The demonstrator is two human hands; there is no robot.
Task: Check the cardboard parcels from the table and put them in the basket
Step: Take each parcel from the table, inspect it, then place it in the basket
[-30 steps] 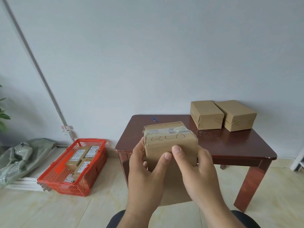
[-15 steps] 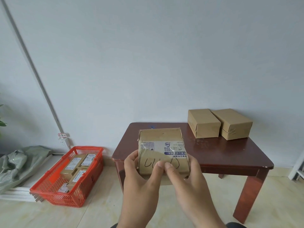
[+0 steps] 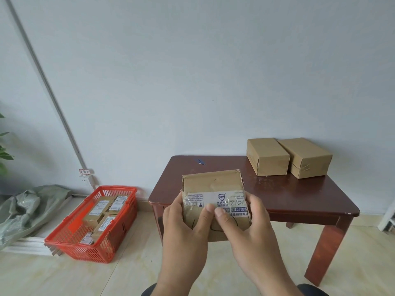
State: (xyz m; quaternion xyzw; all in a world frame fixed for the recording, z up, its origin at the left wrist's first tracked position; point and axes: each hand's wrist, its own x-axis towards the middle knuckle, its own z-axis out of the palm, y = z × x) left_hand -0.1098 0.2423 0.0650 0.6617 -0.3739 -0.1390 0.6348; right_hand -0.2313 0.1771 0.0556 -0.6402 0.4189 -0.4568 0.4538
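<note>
While I watch feed: left hand [image 3: 183, 227] and right hand [image 3: 248, 223] both grip taped parcel [image 3: 213, 189], thumbs meeting on front, held just before table [image 3: 299, 199] near edge. Two parcels [image 3: 286, 157] on table far right corner. Basket [image 3: 92, 221] left of table, on floor, holding labelled parcels.

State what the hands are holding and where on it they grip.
Both hands hold one taped cardboard parcel in the air. The left hand grips its left side, the right hand its right side, with both thumbs pressed on the near face.
</note>
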